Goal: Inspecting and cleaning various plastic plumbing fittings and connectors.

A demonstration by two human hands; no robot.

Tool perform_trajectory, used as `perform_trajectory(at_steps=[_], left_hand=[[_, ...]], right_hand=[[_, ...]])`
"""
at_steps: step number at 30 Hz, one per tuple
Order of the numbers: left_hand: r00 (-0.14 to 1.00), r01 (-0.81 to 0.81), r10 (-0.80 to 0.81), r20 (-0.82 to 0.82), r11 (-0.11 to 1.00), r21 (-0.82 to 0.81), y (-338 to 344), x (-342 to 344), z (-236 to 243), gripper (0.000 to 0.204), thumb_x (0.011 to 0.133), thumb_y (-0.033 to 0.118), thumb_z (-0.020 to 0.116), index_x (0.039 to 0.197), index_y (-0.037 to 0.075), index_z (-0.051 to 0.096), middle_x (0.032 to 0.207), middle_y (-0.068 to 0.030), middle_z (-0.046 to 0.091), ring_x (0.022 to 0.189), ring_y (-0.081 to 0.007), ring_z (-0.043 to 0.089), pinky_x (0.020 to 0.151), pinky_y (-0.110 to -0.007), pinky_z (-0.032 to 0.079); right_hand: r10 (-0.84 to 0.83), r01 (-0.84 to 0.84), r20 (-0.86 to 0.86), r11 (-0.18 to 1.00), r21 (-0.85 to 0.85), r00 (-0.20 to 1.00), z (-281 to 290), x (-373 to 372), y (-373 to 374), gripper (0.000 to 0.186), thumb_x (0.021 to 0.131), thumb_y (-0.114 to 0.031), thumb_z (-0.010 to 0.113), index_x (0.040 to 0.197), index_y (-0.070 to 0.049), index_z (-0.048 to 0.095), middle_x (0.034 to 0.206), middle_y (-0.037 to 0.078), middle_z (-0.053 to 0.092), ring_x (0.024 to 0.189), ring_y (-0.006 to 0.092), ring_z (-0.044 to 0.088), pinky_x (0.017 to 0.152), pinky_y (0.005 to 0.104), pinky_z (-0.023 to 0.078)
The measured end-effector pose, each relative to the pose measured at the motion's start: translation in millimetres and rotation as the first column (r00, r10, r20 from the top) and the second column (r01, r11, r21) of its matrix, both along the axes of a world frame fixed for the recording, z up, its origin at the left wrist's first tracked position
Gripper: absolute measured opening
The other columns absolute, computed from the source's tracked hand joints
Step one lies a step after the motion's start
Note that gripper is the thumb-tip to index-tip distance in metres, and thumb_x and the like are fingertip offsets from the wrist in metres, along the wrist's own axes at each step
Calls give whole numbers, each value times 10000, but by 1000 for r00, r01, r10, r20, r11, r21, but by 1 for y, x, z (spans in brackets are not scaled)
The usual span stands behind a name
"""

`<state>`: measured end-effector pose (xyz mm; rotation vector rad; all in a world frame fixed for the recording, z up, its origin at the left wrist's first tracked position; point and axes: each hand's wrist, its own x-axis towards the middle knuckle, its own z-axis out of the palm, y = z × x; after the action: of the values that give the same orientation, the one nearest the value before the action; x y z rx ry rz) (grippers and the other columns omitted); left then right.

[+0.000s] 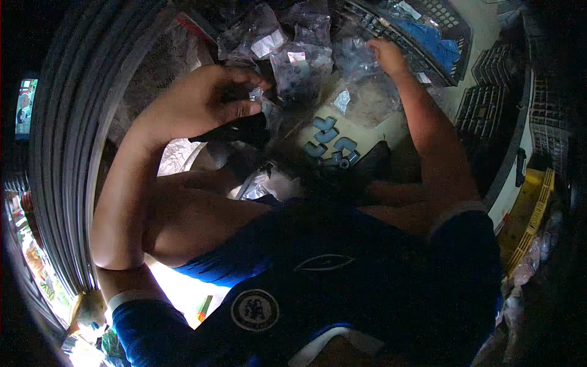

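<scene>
My left hand (205,103) is raised on the left with its fingers curled toward the thumb. A small clear, shiny bit shows between the fingertips; what it belongs to is lost in shadow. Just under that hand is a black item (238,131) whose kind I cannot make out. Farther off to the right, the fingertips of my right hand (389,56) pinch the edge of a clear plastic bag (356,56) with greyish contents. Several grey pipe fittings, mostly elbows (325,123), lie loose on the pale floor between my arms.
More clear bags (302,64) with white labels lie at the far side. A dark crate (449,70) with blue material stands at the far right, with black grates (480,110) nearby. Long dark pipes (73,122) line the left. A yellow crate (527,214) sits at right.
</scene>
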<state>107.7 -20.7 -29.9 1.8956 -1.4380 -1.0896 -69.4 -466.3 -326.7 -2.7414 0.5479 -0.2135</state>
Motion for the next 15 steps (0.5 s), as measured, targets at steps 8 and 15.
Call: perform_trajectory(at_steps=[8,15], left_hand=[[999,-12,15,-29,997,74,-4,-2,7,386,942,167,723,1296,35,644,1157,-133,686,1083,-207,640,959,-347,504],[1000,18,-18,-15,1000,-9,-1,-2,5,391,957,226,709,1289,29,644,1192,-155,695,1109,-236,663,982,-363,512]], right_hand=[[-72,120,-199,964,238,977,13,11,-18,323,864,-142,683,1182,-93,707,1124,158,733,1034,324,707,853,416,552],[207,-205,-206,978,33,956,150,-11,39,397,918,-425,696,1080,-63,692,913,125,717,876,222,704,787,398,568]])
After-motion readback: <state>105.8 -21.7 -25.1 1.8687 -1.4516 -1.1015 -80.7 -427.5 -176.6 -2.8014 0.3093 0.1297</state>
